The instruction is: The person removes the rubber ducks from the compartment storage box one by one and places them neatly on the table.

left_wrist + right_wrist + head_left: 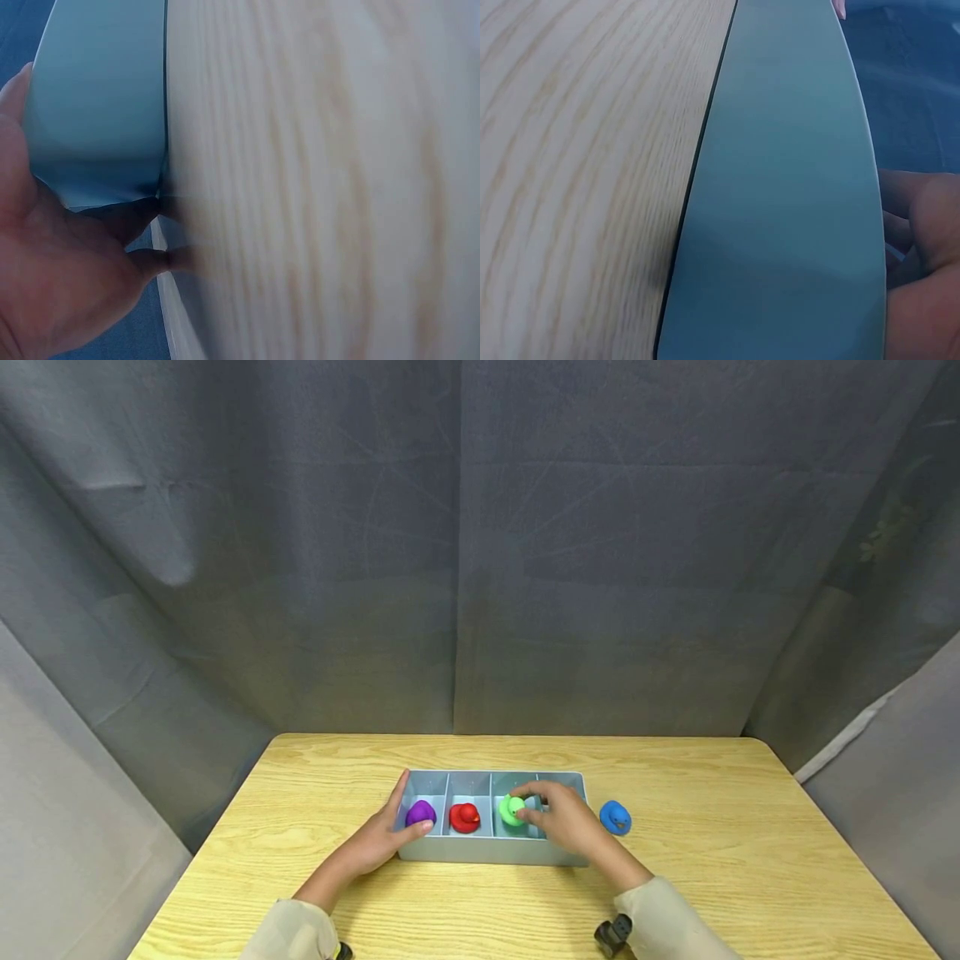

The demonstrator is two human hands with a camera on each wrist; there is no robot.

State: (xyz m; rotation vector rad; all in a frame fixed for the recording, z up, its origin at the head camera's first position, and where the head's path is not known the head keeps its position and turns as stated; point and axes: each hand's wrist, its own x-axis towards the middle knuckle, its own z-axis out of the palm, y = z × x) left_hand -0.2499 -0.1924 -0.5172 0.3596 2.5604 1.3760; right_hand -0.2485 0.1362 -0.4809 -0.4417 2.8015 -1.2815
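At the middle of the head view, just right of centre, the grip of the right hand (566, 817) pinches a green duck (507, 807), fingers at its far side and thumb at its right side; how firmly they press, I cannot tell. The duck is inside the third compartment from the left of a grey-blue box (491, 850). It lies at the left of the hand, right at the fingertips, its bill turned toward the lower right of the frame. The right wrist view shows only the box's long near wall, with part of the hand beyond the rim at the right edge; the duck is hidden there.

The box's long axis runs left to right across the frame. The left hand (378, 842) grips its left end, fingers along the outside and thumb over the near rim, beside a purple duck (420, 810) in the first compartment. A red duck (461, 818) sits in the second, bill to the right. The right hand partly covers the fourth.

Farther right, a blue duck (615, 817) rests on the table (480, 906) outside the box, much nearer the right hand than the left. Grey curtain (360, 568) fills the upper frame.
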